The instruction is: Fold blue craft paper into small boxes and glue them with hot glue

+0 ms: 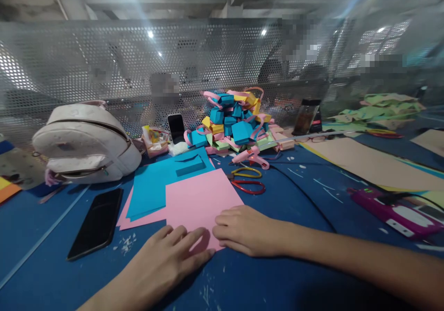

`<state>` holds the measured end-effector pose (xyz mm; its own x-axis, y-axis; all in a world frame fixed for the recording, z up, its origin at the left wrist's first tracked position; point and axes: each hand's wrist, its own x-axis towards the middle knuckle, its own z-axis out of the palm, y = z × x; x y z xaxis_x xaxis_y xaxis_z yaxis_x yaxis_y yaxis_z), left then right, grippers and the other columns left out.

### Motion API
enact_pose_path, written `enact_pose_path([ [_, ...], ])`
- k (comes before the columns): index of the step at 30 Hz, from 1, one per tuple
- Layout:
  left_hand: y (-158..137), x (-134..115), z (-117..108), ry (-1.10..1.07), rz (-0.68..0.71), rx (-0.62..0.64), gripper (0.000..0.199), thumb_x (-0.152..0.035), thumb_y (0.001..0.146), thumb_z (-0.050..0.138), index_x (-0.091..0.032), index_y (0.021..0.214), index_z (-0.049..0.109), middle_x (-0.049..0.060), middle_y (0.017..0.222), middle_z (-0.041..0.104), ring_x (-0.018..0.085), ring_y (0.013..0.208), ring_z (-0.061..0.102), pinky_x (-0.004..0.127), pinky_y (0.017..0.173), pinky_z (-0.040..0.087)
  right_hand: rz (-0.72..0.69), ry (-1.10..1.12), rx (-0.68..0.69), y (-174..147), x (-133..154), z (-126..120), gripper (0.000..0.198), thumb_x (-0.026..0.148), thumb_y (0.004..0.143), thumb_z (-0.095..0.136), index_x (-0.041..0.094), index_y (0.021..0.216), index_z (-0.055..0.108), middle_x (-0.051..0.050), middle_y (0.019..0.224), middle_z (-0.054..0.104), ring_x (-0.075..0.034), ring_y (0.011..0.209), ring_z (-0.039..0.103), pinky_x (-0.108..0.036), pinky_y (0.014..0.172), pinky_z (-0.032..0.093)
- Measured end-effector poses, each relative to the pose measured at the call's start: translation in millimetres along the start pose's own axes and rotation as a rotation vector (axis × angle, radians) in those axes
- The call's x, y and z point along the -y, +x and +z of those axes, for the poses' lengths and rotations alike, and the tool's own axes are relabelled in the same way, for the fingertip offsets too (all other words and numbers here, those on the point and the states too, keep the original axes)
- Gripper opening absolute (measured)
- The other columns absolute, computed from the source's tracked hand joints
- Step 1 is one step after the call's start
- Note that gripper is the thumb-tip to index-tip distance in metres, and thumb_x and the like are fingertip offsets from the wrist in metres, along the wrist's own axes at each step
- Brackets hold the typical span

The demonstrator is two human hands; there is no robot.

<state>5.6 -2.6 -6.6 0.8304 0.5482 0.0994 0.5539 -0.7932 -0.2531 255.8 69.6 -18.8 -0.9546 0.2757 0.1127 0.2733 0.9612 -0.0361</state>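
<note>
A pink sheet of paper (201,195) lies before me on the blue table. At its near edge, my left hand (169,255) has bent fingers and a thumb around the paper, which curves up between them. The fingers of my right hand (239,230) are close together on the near right part of the same sheet. Beneath it and to the left are blue sheets (149,186), one with a folded blue strip (190,167) on top. Just beyond the pink sheet rest scissors (248,186) with yellow and red handles and a pink glue gun (251,156).
Blue, yellow and pink paper boxes (232,121) are heaped at the back. A white backpack (86,144) and a black phone (97,223) lie left. Right are a purple device (395,214), large paper sheets (374,163) and a dark jar (306,118). A cable (305,193) crosses the table.
</note>
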Motion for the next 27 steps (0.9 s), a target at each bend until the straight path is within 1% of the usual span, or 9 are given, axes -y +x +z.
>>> enact_pose_path([
  [5,-6,-1,-3,0.023,0.025,-0.044,0.04,-0.016,0.101,0.04,-0.027,0.139,0.049,0.006,0.136,0.061,0.025,0.114,0.059,0.036,0.085,0.051,0.011,0.007,0.001,0,3,-2,0.012,0.025,0.099,0.051,0.018,0.092,0.058,-0.002,0.086,0.063,-0.017,0.078,0.055,-0.028,0.067,0.037],
  [9,-26,-3,-6,0.008,-0.024,0.011,0.047,-0.018,0.1,0.042,-0.025,0.146,0.041,0.006,0.142,0.057,0.026,0.121,0.056,0.037,0.091,0.051,0.013,-0.011,0.01,-2,4,-4,0.013,0.026,0.1,0.05,0.019,0.092,0.057,-0.002,0.086,0.063,-0.017,0.077,0.055,-0.028,0.067,0.037],
  [10,-32,-3,-7,0.003,-0.05,0.016,0.048,-0.018,0.098,0.043,-0.025,0.145,0.043,0.006,0.143,0.056,0.027,0.123,0.055,0.038,0.092,0.051,0.013,-0.009,0.011,-2,4,-4,0.013,0.026,0.1,0.05,0.019,0.092,0.057,-0.002,0.086,0.063,-0.017,0.077,0.055,-0.027,0.067,0.037],
  [13,-53,-2,-10,-0.011,-0.123,0.031,0.047,-0.013,0.091,0.047,-0.033,0.132,0.057,0.004,0.148,0.051,0.03,0.127,0.052,0.044,0.092,0.051,0.005,-0.006,0.007,-3,5,-4,0.014,0.026,0.1,0.05,0.019,0.091,0.058,-0.002,0.086,0.063,-0.017,0.078,0.055,-0.027,0.066,0.038],
  [15,-63,-1,-13,-0.023,-0.138,0.059,0.054,-0.009,0.086,0.048,-0.037,0.131,0.058,0.003,0.149,0.049,0.031,0.128,0.052,0.045,0.093,0.052,-0.004,-0.002,0.004,-3,6,-4,0.015,0.026,0.1,0.049,0.019,0.09,0.057,-0.002,0.086,0.063,-0.017,0.078,0.055,-0.027,0.066,0.038],
  [18,-68,-2,-20,-0.065,-0.17,0.062,0.061,-0.004,0.082,0.047,-0.037,0.131,0.057,0.004,0.146,0.052,0.03,0.126,0.054,0.045,0.092,0.053,-0.012,0.047,0.012,-3,4,-7,0.015,0.025,0.1,0.05,0.019,0.088,0.057,-0.001,0.086,0.063,-0.017,0.079,0.057,-0.027,0.067,0.039],
  [22,-57,-9,-29,-0.18,-0.219,0.041,0.051,-0.005,0.089,0.042,-0.035,0.125,0.062,0.003,0.13,0.064,0.023,0.108,0.064,0.036,0.086,0.055,0.007,0.212,0.054,-6,-2,-17,0.012,0.021,0.098,0.053,0.019,0.086,0.057,0.0,0.086,0.064,-0.015,0.081,0.059,-0.024,0.067,0.04],
  [24,-50,-15,-30,-0.19,-0.224,0.029,0.05,-0.007,0.092,0.04,-0.034,0.13,0.059,0.004,0.121,0.068,0.022,0.097,0.066,0.036,0.081,0.056,0.032,0.278,0.088,-9,-4,-23,0.01,0.019,0.097,0.054,0.019,0.088,0.057,0.0,0.088,0.064,-0.015,0.082,0.06,-0.023,0.066,0.039],
  [27,-38,-26,-25,-0.189,-0.208,0.003,0.054,-0.006,0.092,0.039,-0.031,0.139,0.05,0.006,0.119,0.067,0.022,0.095,0.066,0.037,0.079,0.056,0.06,0.286,0.09,-15,-5,-27,0.005,0.016,0.095,0.056,0.019,0.091,0.058,0.0,0.089,0.065,-0.015,0.08,0.06,-0.023,0.064,0.038],
])
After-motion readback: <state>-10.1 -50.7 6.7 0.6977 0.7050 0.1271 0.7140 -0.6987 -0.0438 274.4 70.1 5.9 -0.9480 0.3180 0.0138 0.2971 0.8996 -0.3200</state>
